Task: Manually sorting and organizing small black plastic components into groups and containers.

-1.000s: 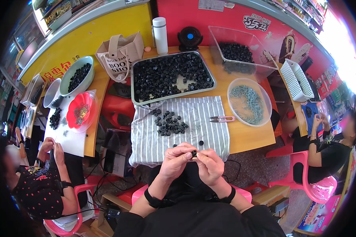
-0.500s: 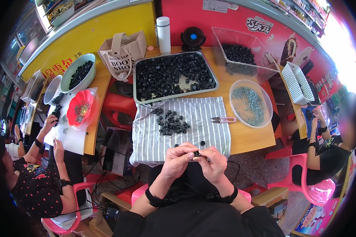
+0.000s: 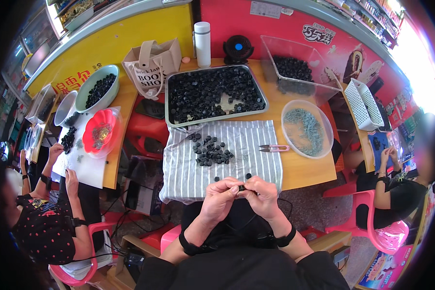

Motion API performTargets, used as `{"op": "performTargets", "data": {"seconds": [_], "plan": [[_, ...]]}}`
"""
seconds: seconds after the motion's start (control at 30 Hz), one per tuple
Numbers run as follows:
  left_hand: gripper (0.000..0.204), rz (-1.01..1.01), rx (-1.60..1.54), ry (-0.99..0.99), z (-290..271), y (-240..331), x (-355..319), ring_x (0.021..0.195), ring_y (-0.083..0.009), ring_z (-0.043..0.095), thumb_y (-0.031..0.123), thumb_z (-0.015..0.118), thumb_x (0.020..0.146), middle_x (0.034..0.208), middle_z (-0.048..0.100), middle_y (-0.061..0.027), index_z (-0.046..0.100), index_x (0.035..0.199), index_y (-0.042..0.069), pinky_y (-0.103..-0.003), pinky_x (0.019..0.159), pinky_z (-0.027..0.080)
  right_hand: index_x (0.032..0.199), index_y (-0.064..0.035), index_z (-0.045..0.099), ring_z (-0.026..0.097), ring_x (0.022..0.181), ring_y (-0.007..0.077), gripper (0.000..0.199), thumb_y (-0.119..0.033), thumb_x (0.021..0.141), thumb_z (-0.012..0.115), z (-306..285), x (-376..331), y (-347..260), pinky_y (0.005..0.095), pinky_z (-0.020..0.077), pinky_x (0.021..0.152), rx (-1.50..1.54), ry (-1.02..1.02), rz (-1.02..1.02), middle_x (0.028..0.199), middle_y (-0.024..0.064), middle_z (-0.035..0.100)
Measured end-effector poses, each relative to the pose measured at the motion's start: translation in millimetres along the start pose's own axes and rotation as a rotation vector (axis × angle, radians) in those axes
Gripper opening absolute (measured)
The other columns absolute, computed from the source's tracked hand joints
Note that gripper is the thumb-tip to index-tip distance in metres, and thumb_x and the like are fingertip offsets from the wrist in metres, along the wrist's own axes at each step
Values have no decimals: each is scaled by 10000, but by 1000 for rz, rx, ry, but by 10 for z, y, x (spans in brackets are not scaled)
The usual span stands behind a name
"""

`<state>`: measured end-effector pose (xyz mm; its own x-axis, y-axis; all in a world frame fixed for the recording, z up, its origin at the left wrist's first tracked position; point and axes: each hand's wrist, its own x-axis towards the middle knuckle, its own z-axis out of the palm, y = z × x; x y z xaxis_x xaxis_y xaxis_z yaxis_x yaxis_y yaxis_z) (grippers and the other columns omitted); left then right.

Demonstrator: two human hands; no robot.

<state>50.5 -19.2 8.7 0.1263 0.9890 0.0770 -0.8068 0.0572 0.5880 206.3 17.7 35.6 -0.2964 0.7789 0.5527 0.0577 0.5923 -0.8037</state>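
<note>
Both my hands meet at the front edge of the striped cloth (image 3: 179,179). Between their fingertips is a small round black cap (image 3: 241,188). My left hand (image 3: 218,198) pinches it from one side; my right hand (image 3: 261,197) grips from the other, its fingers partly covering the piece. Any finer part in my right fingers is too small to make out. Just beyond my fingers lie two loose caps, and farther up the cloth is a heap of black caps (image 3: 213,152). Pink-handled thread snips (image 3: 274,148) rest at the cloth's right edge.
A metal tray (image 3: 217,120) of black caps stands behind the cloth. To its right are a clear bin (image 3: 302,83) of caps and a round tub (image 3: 327,149) of small metal pieces. A tote bag (image 3: 152,67), white bottle (image 3: 203,46) and small fan (image 3: 238,48) stand behind. People sit at both sides.
My hands keep hold of the black cap, with slight finger shifts. The view has moved slightly. At the left, a neighbour's hand has drawn back from the black pieces.
</note>
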Motion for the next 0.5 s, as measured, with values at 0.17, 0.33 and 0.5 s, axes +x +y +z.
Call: {"op": "performTargets", "data": {"seconds": [0.17, 0.33, 0.5], "plan": [[163, -35, 59, 33, -66, -7, 44, 981, -155, 644, -1, 604, 966, 1082, 669, -95, 706, 1089, -30, -291, 817, 522, 878, -6, 649, 604, 598, 172, 187, 53, 761, 782, -23, 2, 33, 286, 469, 548, -46, -44, 170, 767, 72, 618], [229, -23, 104, 147, -75, 14, -18, 910, -168, 680, 13, 617, 964, 1073, 717, -131, 655, 1187, -27, -291, 791, 528, 1034, 16, 649, 641, 859, 253, 270, 80, 778, 704, 15, 51, -94, 328, 534, 720, -97, -64, 96, 989, 123, 630], [401, -66, 256, 115, 26, 116, -14, 908, -149, 676, 0, 602, 972, 1098, 714, -127, 545, 1369, -4, -282, 779, 532, 1001, 14, 651, 649, 854, 235, 227, 66, 787, 705, -125, 62, -137, 334, 528, 718, -32, -77, 192, 970, 114, 644]]}}
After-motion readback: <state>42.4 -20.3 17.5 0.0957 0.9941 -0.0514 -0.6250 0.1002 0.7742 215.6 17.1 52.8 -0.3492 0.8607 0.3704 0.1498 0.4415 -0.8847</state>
